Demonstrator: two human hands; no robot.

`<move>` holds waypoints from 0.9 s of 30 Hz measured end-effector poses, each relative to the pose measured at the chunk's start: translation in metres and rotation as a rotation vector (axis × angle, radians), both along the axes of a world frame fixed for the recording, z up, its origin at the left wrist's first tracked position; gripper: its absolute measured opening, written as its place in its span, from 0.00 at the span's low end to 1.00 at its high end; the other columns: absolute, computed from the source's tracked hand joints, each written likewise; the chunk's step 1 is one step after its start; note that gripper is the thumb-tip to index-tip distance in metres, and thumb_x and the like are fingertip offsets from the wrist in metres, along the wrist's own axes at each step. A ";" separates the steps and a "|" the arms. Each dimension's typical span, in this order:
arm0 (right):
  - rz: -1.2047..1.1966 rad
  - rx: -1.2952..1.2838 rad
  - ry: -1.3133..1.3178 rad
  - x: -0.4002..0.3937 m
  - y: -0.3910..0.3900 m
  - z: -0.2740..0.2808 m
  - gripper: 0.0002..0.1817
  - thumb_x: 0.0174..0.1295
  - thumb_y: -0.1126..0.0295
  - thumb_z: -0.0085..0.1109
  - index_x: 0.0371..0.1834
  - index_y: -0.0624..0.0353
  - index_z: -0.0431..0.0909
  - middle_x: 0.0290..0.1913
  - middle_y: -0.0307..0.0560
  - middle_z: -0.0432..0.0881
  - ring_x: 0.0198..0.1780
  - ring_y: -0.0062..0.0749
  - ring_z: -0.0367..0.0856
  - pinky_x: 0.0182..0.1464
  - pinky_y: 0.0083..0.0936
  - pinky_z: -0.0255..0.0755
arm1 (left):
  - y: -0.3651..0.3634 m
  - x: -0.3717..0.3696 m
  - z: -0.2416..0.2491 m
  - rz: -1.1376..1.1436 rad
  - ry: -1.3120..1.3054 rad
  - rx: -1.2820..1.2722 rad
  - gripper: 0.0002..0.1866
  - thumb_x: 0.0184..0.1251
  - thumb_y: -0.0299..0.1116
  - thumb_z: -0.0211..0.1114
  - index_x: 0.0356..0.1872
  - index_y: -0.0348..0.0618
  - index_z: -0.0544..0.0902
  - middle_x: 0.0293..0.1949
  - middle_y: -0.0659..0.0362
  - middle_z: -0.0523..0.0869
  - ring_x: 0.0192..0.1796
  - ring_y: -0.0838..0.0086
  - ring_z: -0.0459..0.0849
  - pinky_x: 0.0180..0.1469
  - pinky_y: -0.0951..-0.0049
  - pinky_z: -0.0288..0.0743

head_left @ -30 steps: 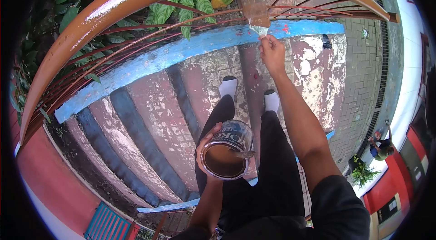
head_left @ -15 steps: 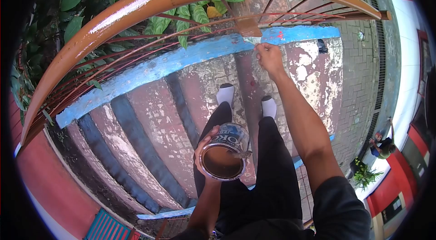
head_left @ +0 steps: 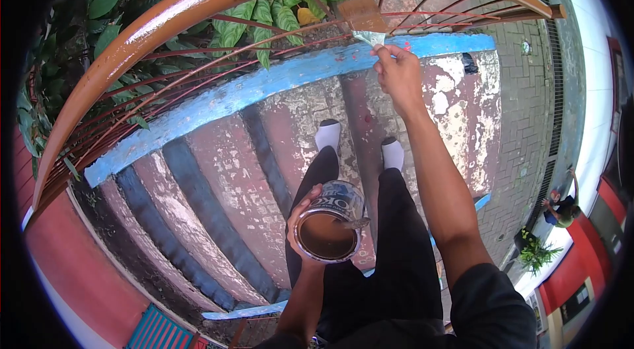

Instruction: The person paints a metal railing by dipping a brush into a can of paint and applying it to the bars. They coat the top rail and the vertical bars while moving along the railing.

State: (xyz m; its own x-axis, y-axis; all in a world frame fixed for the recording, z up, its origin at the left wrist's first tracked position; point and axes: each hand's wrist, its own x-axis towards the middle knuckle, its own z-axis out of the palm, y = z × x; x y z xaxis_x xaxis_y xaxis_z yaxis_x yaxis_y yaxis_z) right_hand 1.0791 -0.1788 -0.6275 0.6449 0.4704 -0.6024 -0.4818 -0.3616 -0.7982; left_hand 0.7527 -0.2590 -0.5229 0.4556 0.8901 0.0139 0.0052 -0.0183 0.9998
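Note:
My right hand [head_left: 400, 77] is closed around a wide paintbrush [head_left: 364, 17], its bristles coated in brown paint. The brush head reaches up to the thin metal bars [head_left: 429, 14] under the curved brown handrail [head_left: 191, 11], overlapping them in this view. Down in front of my legs, my left hand [head_left: 295, 217] grips a paint can [head_left: 338, 197] from its left side. Brown paint [head_left: 323, 235] fills part of the can, whose mouth tilts towards me. A paint-smeared stick-like piece [head_left: 356, 223] juts over the can's right rim.
I stand on worn steps [head_left: 218, 171] with peeling paint, bordered by a blue curb [head_left: 264, 88]. Leafy plants [head_left: 228, 25] grow beyond the railing. At right, a person [head_left: 561, 209] is near a potted plant [head_left: 536, 251] beside the paved path [head_left: 518, 131].
My right hand has shifted slightly right, and the brush head has risen and swung further into view across the bars. My left hand and the paint can have barely moved.

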 end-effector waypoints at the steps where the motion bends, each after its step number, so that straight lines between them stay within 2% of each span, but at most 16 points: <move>1: 0.016 0.014 0.027 0.001 0.004 -0.011 0.14 0.78 0.60 0.66 0.44 0.62 0.88 0.25 0.35 0.78 0.20 0.15 0.67 0.21 0.21 0.56 | -0.001 0.002 0.003 0.002 0.014 0.002 0.21 0.90 0.37 0.58 0.73 0.36 0.74 0.73 0.34 0.81 0.78 0.41 0.79 0.82 0.39 0.74; 3: 0.017 0.027 0.052 0.005 0.007 -0.046 0.17 0.78 0.58 0.68 0.42 0.63 0.88 0.25 0.38 0.80 0.19 0.16 0.70 0.22 0.22 0.60 | -0.005 0.003 0.005 -0.010 0.025 0.003 0.21 0.91 0.37 0.57 0.73 0.36 0.75 0.73 0.34 0.81 0.78 0.41 0.79 0.82 0.39 0.74; 5: 0.162 -0.150 -0.407 0.001 -0.003 -0.106 0.22 0.74 0.54 0.68 0.43 0.68 0.90 0.31 0.60 0.91 0.34 0.53 0.93 0.41 0.47 0.82 | -0.011 0.001 0.005 0.002 -0.006 -0.036 0.22 0.89 0.35 0.61 0.74 0.37 0.73 0.74 0.34 0.80 0.79 0.42 0.78 0.82 0.39 0.74; 6: 0.143 -0.152 -0.410 -0.001 -0.013 -0.116 0.22 0.74 0.54 0.68 0.43 0.68 0.90 0.31 0.60 0.91 0.34 0.53 0.93 0.41 0.47 0.82 | -0.013 0.001 0.005 -0.016 -0.009 -0.034 0.22 0.89 0.35 0.61 0.74 0.37 0.73 0.74 0.34 0.80 0.79 0.42 0.78 0.82 0.39 0.74; 8: 0.318 -0.281 -0.529 -0.006 -0.038 -0.127 0.25 0.73 0.52 0.67 0.42 0.70 0.89 0.37 0.70 0.91 0.47 0.66 0.93 0.54 0.54 0.83 | -0.018 0.004 0.005 -0.024 0.032 0.039 0.37 0.73 0.37 0.80 0.76 0.39 0.70 0.74 0.36 0.79 0.79 0.43 0.78 0.82 0.40 0.74; 9: 0.430 -0.383 -0.525 -0.012 -0.062 -0.151 0.25 0.73 0.51 0.67 0.42 0.70 0.89 0.38 0.71 0.91 0.47 0.67 0.93 0.55 0.53 0.84 | -0.021 0.000 0.003 -0.034 0.025 0.046 0.37 0.73 0.37 0.80 0.76 0.39 0.70 0.74 0.36 0.79 0.79 0.43 0.78 0.82 0.40 0.74; 10: 0.540 -0.482 -0.520 -0.019 -0.091 -0.179 0.25 0.73 0.51 0.66 0.42 0.70 0.89 0.39 0.72 0.91 0.47 0.67 0.93 0.57 0.53 0.85 | -0.024 -0.005 0.000 -0.096 0.124 0.092 0.53 0.58 0.44 0.87 0.80 0.42 0.63 0.76 0.41 0.75 0.79 0.45 0.76 0.83 0.42 0.71; 11: 0.478 -0.559 -0.487 -0.030 -0.120 -0.191 0.27 0.73 0.49 0.66 0.43 0.70 0.88 0.42 0.74 0.91 0.49 0.69 0.92 0.59 0.56 0.85 | -0.023 -0.007 0.000 -0.158 0.225 0.142 0.69 0.44 0.52 0.93 0.84 0.46 0.55 0.77 0.45 0.72 0.80 0.47 0.75 0.84 0.43 0.69; 13: 0.502 -0.600 -0.468 -0.045 -0.180 -0.188 0.28 0.74 0.49 0.62 0.43 0.71 0.88 0.48 0.76 0.89 0.54 0.72 0.90 0.61 0.59 0.82 | -0.025 -0.001 0.007 -0.182 0.234 0.175 0.69 0.44 0.51 0.93 0.84 0.46 0.55 0.77 0.45 0.72 0.80 0.48 0.75 0.84 0.43 0.68; 15: 0.494 -0.592 -0.346 -0.054 -0.240 -0.169 0.28 0.76 0.49 0.60 0.44 0.70 0.88 0.48 0.75 0.89 0.54 0.74 0.88 0.61 0.59 0.81 | -0.030 0.008 0.016 -0.201 0.212 0.194 0.68 0.44 0.48 0.94 0.84 0.46 0.56 0.77 0.45 0.72 0.81 0.47 0.75 0.84 0.43 0.69; 19: 0.574 -0.669 -0.481 -0.093 -0.412 -0.185 0.28 0.76 0.49 0.59 0.38 0.70 0.87 0.43 0.75 0.89 0.49 0.71 0.89 0.56 0.59 0.80 | -0.042 0.027 0.047 -0.220 0.168 0.158 0.64 0.42 0.42 0.95 0.82 0.42 0.63 0.75 0.44 0.76 0.79 0.47 0.77 0.82 0.44 0.72; 22: 0.550 -0.836 -0.392 -0.100 -0.497 -0.099 0.24 0.77 0.52 0.59 0.35 0.64 0.88 0.40 0.67 0.90 0.45 0.68 0.90 0.49 0.58 0.83 | -0.051 0.043 0.092 -0.259 0.123 0.135 0.62 0.41 0.40 0.96 0.80 0.40 0.66 0.74 0.44 0.78 0.78 0.49 0.79 0.81 0.45 0.73; 23: 0.607 -0.932 -0.236 -0.105 -0.545 -0.118 0.23 0.78 0.53 0.58 0.38 0.63 0.91 0.42 0.67 0.91 0.48 0.67 0.91 0.52 0.57 0.84 | -0.056 0.047 0.112 -0.254 0.122 0.101 0.60 0.42 0.40 0.96 0.78 0.38 0.68 0.74 0.43 0.80 0.78 0.50 0.79 0.80 0.46 0.74; 24: 0.560 -0.831 -0.229 -0.110 -0.587 -0.106 0.24 0.78 0.52 0.58 0.41 0.63 0.92 0.46 0.68 0.92 0.53 0.66 0.92 0.56 0.53 0.85 | -0.059 0.052 0.129 -0.230 0.093 0.135 0.60 0.42 0.40 0.96 0.78 0.38 0.68 0.74 0.43 0.80 0.78 0.50 0.79 0.80 0.46 0.74; 25: 0.544 -0.910 -0.095 -0.108 -0.612 -0.106 0.25 0.77 0.50 0.59 0.39 0.63 0.92 0.47 0.69 0.92 0.52 0.63 0.93 0.56 0.54 0.85 | -0.064 0.054 0.145 -0.264 0.104 0.130 0.60 0.42 0.40 0.96 0.78 0.38 0.68 0.74 0.43 0.80 0.78 0.51 0.80 0.80 0.48 0.74; 27: 0.328 -0.846 -0.006 -0.100 -0.643 -0.057 0.24 0.77 0.53 0.57 0.38 0.65 0.91 0.37 0.62 0.92 0.37 0.49 0.93 0.44 0.48 0.87 | -0.075 0.058 0.193 -0.312 0.157 0.110 0.59 0.41 0.40 0.97 0.77 0.37 0.71 0.73 0.44 0.83 0.76 0.56 0.83 0.79 0.52 0.75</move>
State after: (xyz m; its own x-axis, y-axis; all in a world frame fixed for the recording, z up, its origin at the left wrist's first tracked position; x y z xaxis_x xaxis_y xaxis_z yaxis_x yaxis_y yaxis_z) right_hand 0.9790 -0.8216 -0.6849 0.5606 0.0328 -0.8274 -0.2483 -0.9466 -0.2057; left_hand 0.8110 -0.3341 -0.3301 0.7089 0.7052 0.0102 0.1355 -0.1504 0.9793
